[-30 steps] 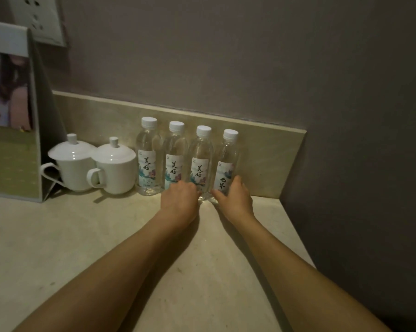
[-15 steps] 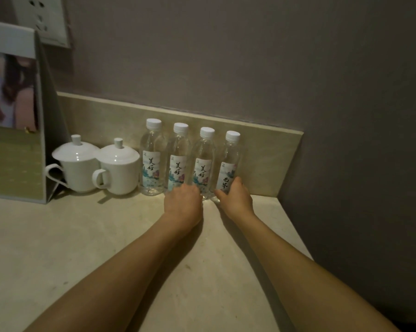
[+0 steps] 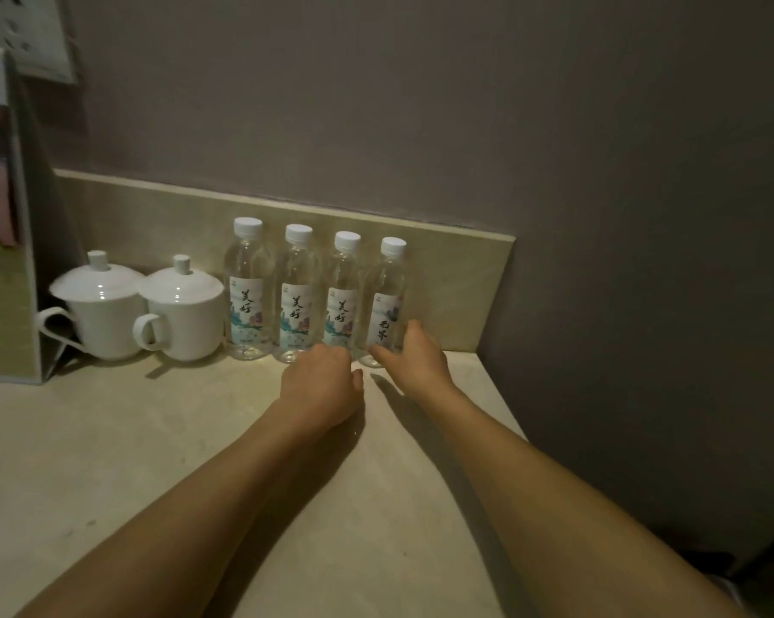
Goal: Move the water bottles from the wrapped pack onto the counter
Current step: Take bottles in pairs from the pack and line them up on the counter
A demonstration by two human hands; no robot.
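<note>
Right hand (image 3: 414, 356) has thumb and fingers lightly around the base of the rightmost bottle (image 3: 385, 301), left hand (image 3: 320, 379) sits curled in front of the row, holding nothing I can see. All four water bottles (image 3: 316, 289) stand on the counter (image 3: 109, 439), right of the lidded cups (image 3: 153, 305). Looks like final straightening; next, just let go gently.

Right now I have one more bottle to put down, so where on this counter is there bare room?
The counter is bare in front of the cups and bottles, left of the left hand. A narrow patch lies between the rightmost bottle and the side wall. The back row is packed.
</note>
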